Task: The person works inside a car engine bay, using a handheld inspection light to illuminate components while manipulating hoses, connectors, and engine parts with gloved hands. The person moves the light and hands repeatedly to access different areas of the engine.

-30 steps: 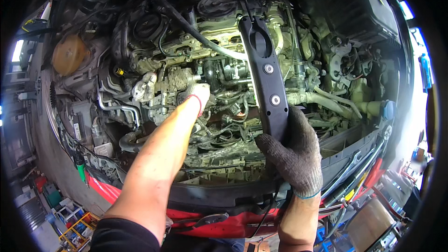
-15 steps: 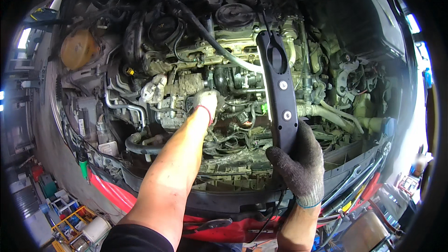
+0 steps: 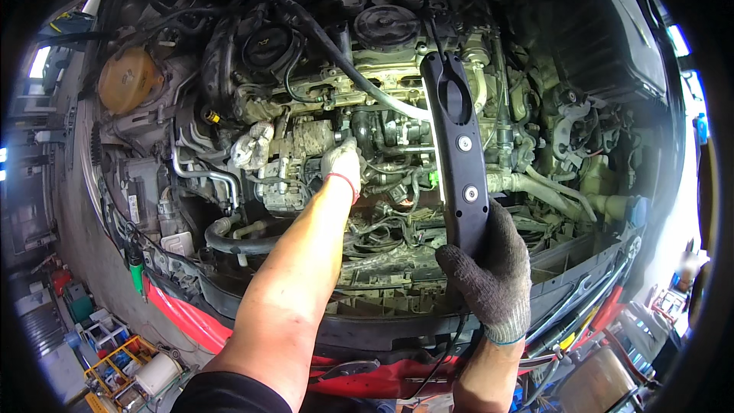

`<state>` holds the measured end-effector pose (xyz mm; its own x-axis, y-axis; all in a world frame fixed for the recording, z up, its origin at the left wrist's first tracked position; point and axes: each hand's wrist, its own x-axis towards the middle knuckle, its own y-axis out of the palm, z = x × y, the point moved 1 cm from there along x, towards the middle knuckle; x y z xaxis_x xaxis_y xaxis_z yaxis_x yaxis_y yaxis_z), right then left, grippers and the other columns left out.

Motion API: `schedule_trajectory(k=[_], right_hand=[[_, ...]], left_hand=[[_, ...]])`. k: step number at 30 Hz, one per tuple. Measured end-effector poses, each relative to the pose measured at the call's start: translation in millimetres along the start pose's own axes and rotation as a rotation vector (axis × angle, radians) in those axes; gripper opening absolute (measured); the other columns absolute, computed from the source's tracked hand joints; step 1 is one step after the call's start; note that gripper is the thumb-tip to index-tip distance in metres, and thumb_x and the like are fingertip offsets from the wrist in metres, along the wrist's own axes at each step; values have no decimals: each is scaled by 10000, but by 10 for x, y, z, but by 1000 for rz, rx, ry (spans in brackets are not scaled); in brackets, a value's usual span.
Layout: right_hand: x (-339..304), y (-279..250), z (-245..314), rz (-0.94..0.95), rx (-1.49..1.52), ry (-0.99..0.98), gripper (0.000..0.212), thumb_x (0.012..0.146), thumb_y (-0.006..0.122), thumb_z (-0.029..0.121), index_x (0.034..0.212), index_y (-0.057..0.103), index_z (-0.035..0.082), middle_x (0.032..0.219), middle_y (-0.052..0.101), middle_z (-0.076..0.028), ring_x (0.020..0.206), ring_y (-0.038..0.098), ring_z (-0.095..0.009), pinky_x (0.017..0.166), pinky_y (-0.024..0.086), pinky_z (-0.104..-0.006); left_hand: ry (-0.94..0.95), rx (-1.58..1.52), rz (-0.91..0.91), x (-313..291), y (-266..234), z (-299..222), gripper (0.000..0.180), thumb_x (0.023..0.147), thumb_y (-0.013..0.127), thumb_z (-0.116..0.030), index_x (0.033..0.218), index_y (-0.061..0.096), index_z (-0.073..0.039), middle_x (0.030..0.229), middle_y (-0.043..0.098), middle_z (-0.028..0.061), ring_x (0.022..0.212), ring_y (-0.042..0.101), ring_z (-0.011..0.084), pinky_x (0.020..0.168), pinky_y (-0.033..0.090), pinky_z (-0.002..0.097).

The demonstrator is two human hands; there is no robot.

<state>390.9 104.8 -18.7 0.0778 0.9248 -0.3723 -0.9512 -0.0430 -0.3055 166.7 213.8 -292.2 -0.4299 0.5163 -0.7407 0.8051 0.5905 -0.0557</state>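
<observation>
My right hand, in a grey knitted glove with dark palm coating, is closed around the lower end of a long black work light. The light stands nearly upright in the picture, its bright strip along the left edge shining into the engine bay. A cable hangs from its lower end. My left hand, in a pale glove with a red cuff, reaches deep among the parts at the front of the engine. Its fingers look curled in beside a dark hose, and what they grip is hidden.
A black hose crosses the engine top. An orange-brown reservoir sits at the far left. The red bumper edge runs along the front. Wrenches lie on the right front edge. A yellow-framed cart with tools stands lower left.
My left hand has shifted slightly right and up within the engine bay, its forearm swinging right with it. My right hand and the work light have barely moved.
</observation>
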Motion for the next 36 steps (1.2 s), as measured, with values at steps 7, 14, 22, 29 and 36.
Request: schedule_trajectory(k=[7,14,22,29,36], right_hand=[[2,-8,55,8,-66,36,691,761,855,186,1369,571,25,1005,736,-158,866,720,-234,828,570,-378],[-11,8,14,25,76,35,689,775,847,129,1386,557,-1,1020,732,-113,890,673,-169,836,562,-353],[-8,-37,13,26,36,71,707,761,855,173,1378,560,-2,986,748,-138,868,715,-191,828,575,-360],[-5,-49,19,31,-35,77,703,762,844,193,1376,561,2,972,754,-148,857,735,-222,815,582,-381],[-38,15,69,17,233,146,667,787,788,37,1401,535,-30,1122,667,-93,972,617,-154,886,526,-324]], left_hand=[[36,324,-132,120,3,-11,427,966,674,-402,959,735,21,973,771,184,878,732,308,806,553,406],[-23,446,-263,131,106,-4,472,910,730,-401,1157,707,0,1171,758,167,1071,715,322,957,531,398],[-118,149,-317,-172,249,-175,542,911,764,-425,1234,720,8,1263,730,167,1110,700,292,999,515,389],[70,683,-104,50,69,-128,461,1005,558,-381,1150,728,22,1172,745,205,1072,724,365,896,573,450],[78,959,378,-235,-217,-438,178,860,789,-227,857,765,-50,691,665,47,542,586,158,495,467,333]])
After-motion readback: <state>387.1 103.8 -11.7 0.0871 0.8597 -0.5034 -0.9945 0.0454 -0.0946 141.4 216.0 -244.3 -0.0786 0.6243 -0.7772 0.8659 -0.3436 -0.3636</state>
